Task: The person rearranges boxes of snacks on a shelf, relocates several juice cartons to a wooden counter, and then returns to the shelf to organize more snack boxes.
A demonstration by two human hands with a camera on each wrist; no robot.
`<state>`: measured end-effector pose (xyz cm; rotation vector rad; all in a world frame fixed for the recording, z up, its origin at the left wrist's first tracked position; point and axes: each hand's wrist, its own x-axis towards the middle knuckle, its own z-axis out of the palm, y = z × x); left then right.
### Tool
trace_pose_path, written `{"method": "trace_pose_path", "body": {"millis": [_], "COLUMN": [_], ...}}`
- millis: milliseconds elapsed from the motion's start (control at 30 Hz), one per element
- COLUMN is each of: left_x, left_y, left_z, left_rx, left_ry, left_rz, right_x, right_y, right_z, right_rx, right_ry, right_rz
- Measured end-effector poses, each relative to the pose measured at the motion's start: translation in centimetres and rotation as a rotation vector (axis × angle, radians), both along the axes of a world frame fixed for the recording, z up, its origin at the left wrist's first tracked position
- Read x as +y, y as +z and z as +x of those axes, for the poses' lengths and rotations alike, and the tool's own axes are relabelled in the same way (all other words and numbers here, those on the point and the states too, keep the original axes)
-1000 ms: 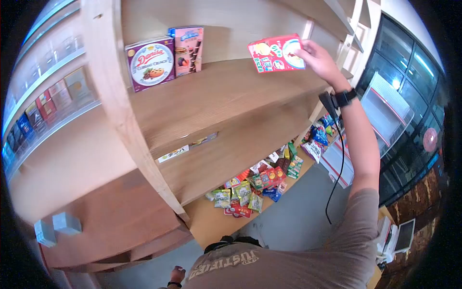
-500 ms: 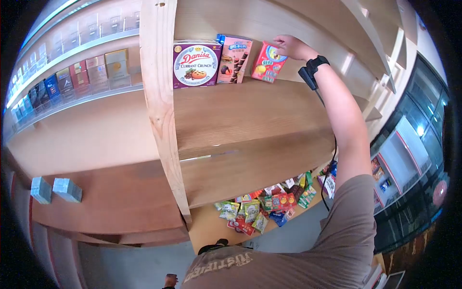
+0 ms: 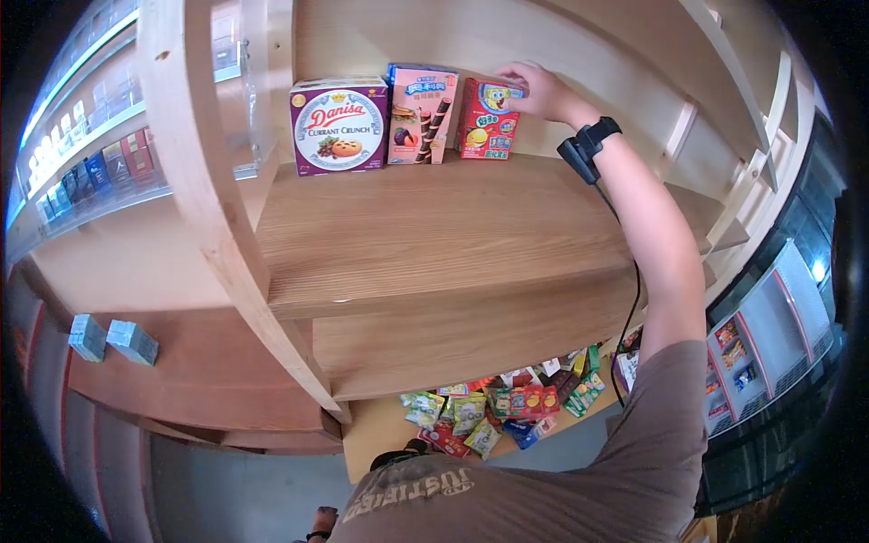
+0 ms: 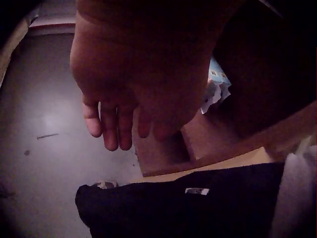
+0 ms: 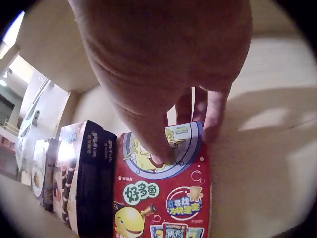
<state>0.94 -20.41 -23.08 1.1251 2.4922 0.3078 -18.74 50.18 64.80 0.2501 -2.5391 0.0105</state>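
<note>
Red cardboard snack box (image 3: pixel 487 120), tilted a half-second earlier, now upright on the pale wooden shelf (image 3: pixel 434 226) just beside the pink biscuit box (image 3: pixel 421 113); right hand (image 3: pixel 534 89) pinches its top edge, placing judged near done, next needing a clean release; left hand (image 4: pixel 133 74) hangs loose, seemingly empty.

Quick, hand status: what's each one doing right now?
Left hand: open, fingers relaxed, holding nothing.
Right hand: pinching the top of the red snack box.
</note>
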Motion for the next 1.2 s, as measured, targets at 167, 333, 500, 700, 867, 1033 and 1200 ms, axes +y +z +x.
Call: {"method": "trace_pose_path", "body": {"millis": [167, 333, 500, 700, 867, 1033, 1200], "left_x": [1.3, 1.4, -0.9, -5.2, -4.6, 2.9, 9.4], "left_y": [4.3, 1.4, 7.9, 0.6, -0.8, 8.8, 13.9], "left_z": [-0.2, -1.9, -1.9, -4.5, -8.0, -11.4, -12.5], "left_rx": [-0.849, -0.849, -0.588, -0.971, -0.943, -1.008, -0.989], "left_ry": [1.072, 0.875, 0.677, 0.835, 0.614, 0.327, -0.066], "left_rz": [0.266, 0.291, 0.450, 0.328, 0.040, -0.179, -0.279], "right_x": [-3.4, -9.2, -14.6, -15.4, -11.7, -15.6, -17.3], "right_y": [0.7, -3.0, -13.6, -29.8, -47.6, -57.4, -60.9], "right_z": [5.7, 15.3, 25.6, 30.1, 35.9, 42.2, 42.6], "right_rx": [0.067, 0.170, -0.093, -0.442, -0.343, -0.445, -0.427], "right_ry": [-0.048, 0.225, 0.548, -0.093, -0.639, -0.960, -1.036], "right_rz": [-0.005, -0.328, -0.612, -1.284, -1.630, -1.847, -1.951]}}
